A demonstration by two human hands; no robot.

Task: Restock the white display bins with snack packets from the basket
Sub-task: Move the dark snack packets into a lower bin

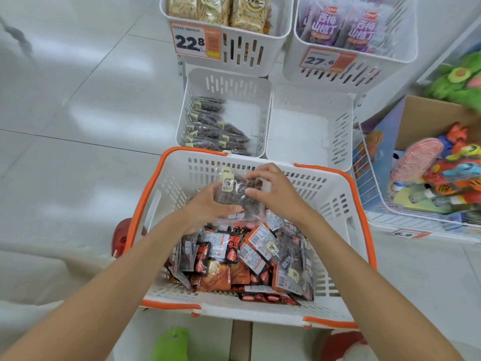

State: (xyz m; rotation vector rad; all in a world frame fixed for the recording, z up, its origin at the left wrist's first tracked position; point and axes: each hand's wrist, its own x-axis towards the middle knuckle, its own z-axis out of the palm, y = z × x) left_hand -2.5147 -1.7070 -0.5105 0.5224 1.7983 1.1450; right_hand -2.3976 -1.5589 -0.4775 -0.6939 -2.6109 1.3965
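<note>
Clear film over dark contents: a packet (242, 190) of that kind is held at the centre of the frame, above the far end of the basket (169, 188). It is gripped from below by the left hand (208, 207), with the fingers curled under it. Its upper edge is pinched by the right hand (276, 194). Whether one packet or a small stack is held cannot be told.

Matching dark packets are seen in a row (208, 126) in the left bin (229, 82), just above the basket in the frame. That bin is judged to be the target.

Several slips can be foreseen. The film looks glossy, so the packet could slide out if the right-hand pinch is eased before the load is over the bin. It would then be dropped back onto the pile (234, 256) or onto the floor (78, 113). If a stack is held, the lower pieces could be shed during the lift over the basket wall. The standing row could be tipped if the packet is pushed in flat against it. The right bin (338, 131) lies just beside, so a careless reach could leave the stock misplaced.
</note>
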